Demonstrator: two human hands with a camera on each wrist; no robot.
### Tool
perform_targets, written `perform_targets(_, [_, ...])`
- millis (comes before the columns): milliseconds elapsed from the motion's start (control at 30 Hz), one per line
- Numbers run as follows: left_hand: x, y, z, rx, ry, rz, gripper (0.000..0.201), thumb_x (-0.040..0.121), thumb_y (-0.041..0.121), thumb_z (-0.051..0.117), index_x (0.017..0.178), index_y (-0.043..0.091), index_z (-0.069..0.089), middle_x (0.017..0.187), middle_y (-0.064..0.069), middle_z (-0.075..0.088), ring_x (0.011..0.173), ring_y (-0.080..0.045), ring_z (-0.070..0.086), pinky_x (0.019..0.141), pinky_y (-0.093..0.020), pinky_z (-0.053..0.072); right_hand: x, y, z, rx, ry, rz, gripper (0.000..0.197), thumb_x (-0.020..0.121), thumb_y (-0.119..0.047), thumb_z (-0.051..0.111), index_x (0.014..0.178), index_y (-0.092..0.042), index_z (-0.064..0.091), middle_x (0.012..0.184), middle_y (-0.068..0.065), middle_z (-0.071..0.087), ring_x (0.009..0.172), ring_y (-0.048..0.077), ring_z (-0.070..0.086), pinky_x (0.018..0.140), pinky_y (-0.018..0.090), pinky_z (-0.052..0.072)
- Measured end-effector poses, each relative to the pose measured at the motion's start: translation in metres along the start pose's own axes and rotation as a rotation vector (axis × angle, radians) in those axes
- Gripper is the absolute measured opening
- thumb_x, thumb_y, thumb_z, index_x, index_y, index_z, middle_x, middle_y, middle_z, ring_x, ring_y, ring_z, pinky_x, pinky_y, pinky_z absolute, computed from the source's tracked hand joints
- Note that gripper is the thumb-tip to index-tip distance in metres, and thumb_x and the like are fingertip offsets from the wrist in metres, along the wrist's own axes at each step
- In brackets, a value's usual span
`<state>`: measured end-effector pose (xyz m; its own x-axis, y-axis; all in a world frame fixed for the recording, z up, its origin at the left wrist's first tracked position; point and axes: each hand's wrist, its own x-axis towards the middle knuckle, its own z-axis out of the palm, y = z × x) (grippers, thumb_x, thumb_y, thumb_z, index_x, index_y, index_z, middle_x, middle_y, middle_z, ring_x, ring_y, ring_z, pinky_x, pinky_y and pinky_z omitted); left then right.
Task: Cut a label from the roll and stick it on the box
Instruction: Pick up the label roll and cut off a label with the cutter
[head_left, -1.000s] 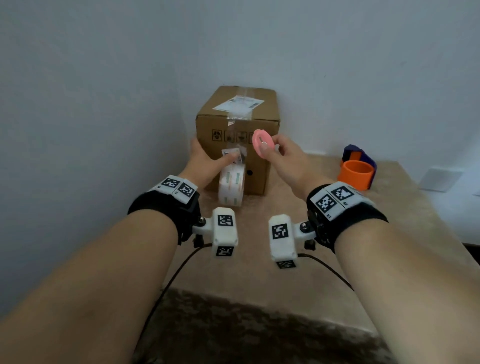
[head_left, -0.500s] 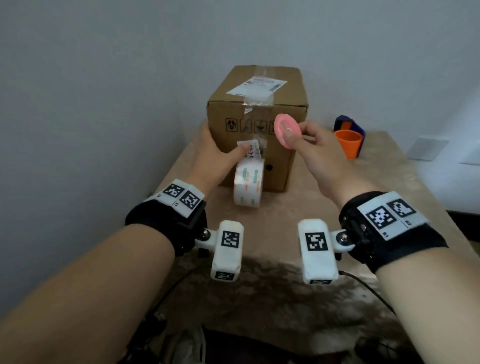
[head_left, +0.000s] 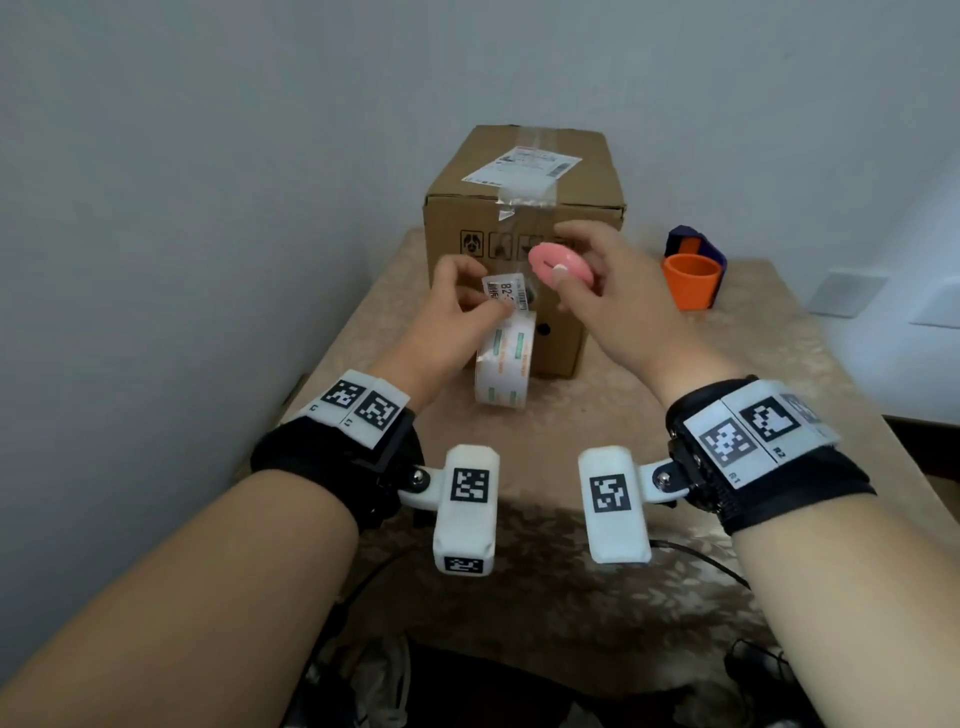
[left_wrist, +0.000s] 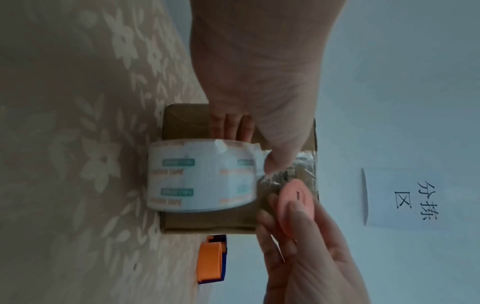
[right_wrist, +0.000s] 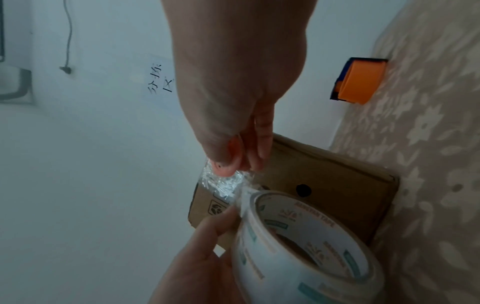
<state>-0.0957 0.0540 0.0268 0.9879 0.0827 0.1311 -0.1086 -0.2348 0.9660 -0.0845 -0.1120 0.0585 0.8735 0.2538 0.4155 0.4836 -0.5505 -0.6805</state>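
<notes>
roll (head_left: 503, 364) before box (head_left: 524, 208), tape dispenser (head_left: 693, 273) right of box

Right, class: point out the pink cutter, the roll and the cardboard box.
pink cutter (head_left: 562, 265): head view, disc's flat face.
roll (head_left: 505, 366): head view, printed outer wrap.
cardboard box (head_left: 530, 156): head view, top panel.

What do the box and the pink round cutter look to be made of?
Box: brown corrugated cardboard, matte, with folded flaps and clear glossy tape along its seam. Pink round cutter in the right hand: probably moulded plastic, smooth, uniform colour with a soft sheen.
</notes>
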Motion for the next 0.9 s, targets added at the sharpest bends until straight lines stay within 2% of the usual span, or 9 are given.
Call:
perform_targets(67, [-0.002, 0.0, 0.002, -0.075, -0.035, -0.034, 0.029, 0.089, 0.009, 0.06, 0.112, 0.018, 0.043, 0.091, 0.0, 0.053, 0.075, -0.008, 0.056, 0.053, -0.012, 0.051, 0.002, -0.001, 0.001, -0.108, -0.069, -0.049, 0.04, 0.094, -0.019, 0.051, 0.134, -0.021, 0.047, 0.133, 0.0, 0.057, 0.118, 0.016, 0.055, 0.101, 0.029, 0.044])
perform_targets(167, [0.0, -0.001, 0.001, -0.146, 0.0, -0.021, 0.028, 0.088, 0.004, 0.061, 0.107, 0.016, 0.044, 0.096, -0.004, 0.055, 0.078, -0.009, 0.058, 0.056, -0.011, 0.052, 0.004, -0.006, 0.003, -0.159, -0.155, -0.062, 0.038, 0.097, -0.013, 0.045, 0.135, -0.017, 0.047, 0.134, 0.004, 0.057, 0.118, 0.019, 0.056, 0.103, 0.037, 0.046])
perform_targets(233, [0.001, -0.002, 0.002, -0.194, 0.04, 0.009, 0.03, 0.087, 0.0, 0.06, 0.099, 0.019, 0.041, 0.1, -0.011, 0.055, 0.083, -0.013, 0.059, 0.06, -0.016, 0.053, 0.003, -0.008, 0.003, -0.194, -0.163, -0.068, 0.037, 0.097, -0.01, 0.042, 0.133, -0.015, 0.048, 0.132, 0.006, 0.057, 0.116, 0.02, 0.057, 0.101, 0.038, 0.047])
perform_targets(333, [0.002, -0.005, 0.004, -0.172, 0.025, 0.051, 0.028, 0.087, 0.001, 0.061, 0.09, 0.024, 0.045, 0.102, -0.011, 0.055, 0.092, -0.019, 0.058, 0.068, -0.024, 0.052, 0.001, -0.01, 0.002, -0.206, -0.116, -0.081, 0.031, 0.097, -0.012, 0.044, 0.126, -0.015, 0.054, 0.125, 0.003, 0.062, 0.111, 0.013, 0.056, 0.093, 0.024, 0.044])
perform_targets(400, [0.001, -0.006, 0.002, -0.152, -0.005, 0.05, 0.022, 0.087, 0.005, 0.062, 0.097, 0.023, 0.053, 0.105, -0.007, 0.057, 0.097, -0.019, 0.059, 0.072, -0.025, 0.052, 0.0, -0.01, 0.005, -0.222, -0.087, -0.096, 0.028, 0.096, -0.015, 0.048, 0.121, -0.017, 0.059, 0.12, 0.0, 0.065, 0.108, 0.008, 0.056, 0.087, 0.019, 0.039])
perform_targets(467, [0.001, -0.007, -0.001, -0.151, -0.035, 0.037, 0.026, 0.088, 0.007, 0.062, 0.111, 0.017, 0.055, 0.11, -0.005, 0.057, 0.098, -0.017, 0.06, 0.071, -0.023, 0.053, -0.002, -0.011, 0.01, -0.236, -0.078, -0.094, 0.027, 0.095, -0.016, 0.05, 0.119, -0.018, 0.061, 0.118, -0.001, 0.067, 0.108, 0.01, 0.059, 0.085, 0.018, 0.039])
perform_targets(600, [0.0, -0.004, -0.011, -0.131, -0.107, 0.007, 0.04, 0.089, 0.005, 0.06, 0.127, 0.011, 0.052, 0.12, -0.005, 0.057, 0.082, -0.005, 0.062, 0.057, -0.009, 0.05, -0.003, -0.012, 0.017, -0.294, -0.086, -0.088, 0.028, 0.095, -0.017, 0.049, 0.12, -0.021, 0.06, 0.118, -0.003, 0.066, 0.11, 0.01, 0.058, 0.084, 0.017, 0.04])
perform_targets(733, [-0.001, -0.002, -0.015, -0.125, -0.138, -0.008, 0.042, 0.089, 0.006, 0.06, 0.13, 0.011, 0.053, 0.124, -0.007, 0.058, 0.081, -0.005, 0.061, 0.053, -0.007, 0.047, 0.0, -0.012, 0.026, -0.361, -0.093, -0.119, 0.026, 0.093, -0.018, 0.052, 0.116, -0.019, 0.062, 0.114, 0.002, 0.066, 0.109, 0.019, 0.058, 0.091, 0.03, 0.047])
perform_targets(900, [-0.002, -0.001, -0.016, -0.126, -0.168, -0.025, 0.041, 0.089, 0.006, 0.059, 0.129, 0.012, 0.054, 0.12, -0.005, 0.059, 0.083, -0.006, 0.062, 0.056, -0.01, 0.049, 0.003, -0.01, 0.032, -0.406, -0.077, -0.196, 0.023, 0.089, -0.013, 0.057, 0.11, -0.011, 0.065, 0.109, 0.007, 0.057, 0.099, 0.022, 0.058, 0.085, 0.031, 0.05])
